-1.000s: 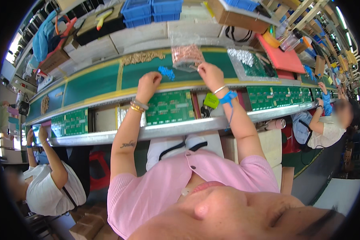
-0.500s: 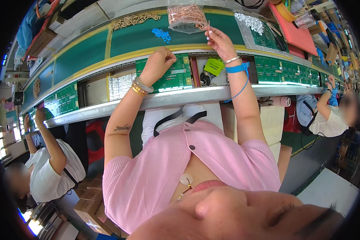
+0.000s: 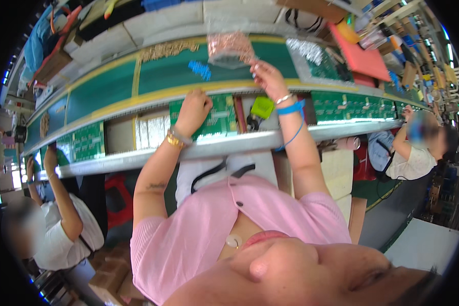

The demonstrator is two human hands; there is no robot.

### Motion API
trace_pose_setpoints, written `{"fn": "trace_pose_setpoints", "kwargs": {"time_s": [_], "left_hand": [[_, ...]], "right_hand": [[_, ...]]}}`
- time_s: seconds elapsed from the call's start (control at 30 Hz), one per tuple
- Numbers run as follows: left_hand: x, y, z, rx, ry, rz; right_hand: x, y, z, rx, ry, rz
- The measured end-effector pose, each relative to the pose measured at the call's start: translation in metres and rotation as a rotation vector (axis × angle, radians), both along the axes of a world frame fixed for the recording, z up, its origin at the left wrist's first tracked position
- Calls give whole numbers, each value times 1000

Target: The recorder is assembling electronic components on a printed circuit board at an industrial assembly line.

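My left hand [image 3: 193, 112] rests over a green circuit board [image 3: 220, 118] set in the rail track in front of me. Its fingers are curled closed, and whatever they hold is hidden. At the lower right corner of a clear bag of copper-coloured pieces [image 3: 231, 46], my right hand [image 3: 269, 80] has its thumb and fingers pinched together. A thin copper-coloured pin [image 3: 252, 61] appears at those fingertips, though blur softens it. A blue wrist strap [image 3: 291, 108] with a cord circles my right wrist.
Blue parts [image 3: 200, 70], tan parts [image 3: 169, 50] and white parts [image 3: 306, 51] lie in piles on the green bench. Beside my board, a bright green block [image 3: 262, 107] sits in the track. More circuit boards [image 3: 352, 108] line the right. Co-workers sit at both sides.
The whole view has shifted, so the bench sits lower in the picture. Both hands keep nearly the same places, with the right hand slightly closer to the bag's corner.
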State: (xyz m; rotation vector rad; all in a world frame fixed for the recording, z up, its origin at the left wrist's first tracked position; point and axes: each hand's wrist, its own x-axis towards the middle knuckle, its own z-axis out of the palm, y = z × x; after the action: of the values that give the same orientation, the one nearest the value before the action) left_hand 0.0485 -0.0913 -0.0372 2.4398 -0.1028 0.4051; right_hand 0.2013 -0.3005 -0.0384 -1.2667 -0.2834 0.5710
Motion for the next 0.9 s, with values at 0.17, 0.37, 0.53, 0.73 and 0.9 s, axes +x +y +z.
{"fn": "trace_pose_setpoints", "kwargs": {"time_s": [0.17, 0.37, 0.53, 0.73, 0.9], "left_hand": [[0, 5, -8, -11, -27, 21], [-3, 2, -9, -20, -16, 35], [-6, 2, -11, -7, -31, 26], [-7, 2, -11, -10, -37, 20], [-4, 6, -19, -66, -44, 37]], "right_hand": [[4, 6, -5, 17, 64, 31], [3, 2, -9, 52, 68, 63], [0, 0, -11, 115, 63, 81], [-1, -3, -9, 161, 19, 93], [7, -4, -14, 215, 29, 60]]}}
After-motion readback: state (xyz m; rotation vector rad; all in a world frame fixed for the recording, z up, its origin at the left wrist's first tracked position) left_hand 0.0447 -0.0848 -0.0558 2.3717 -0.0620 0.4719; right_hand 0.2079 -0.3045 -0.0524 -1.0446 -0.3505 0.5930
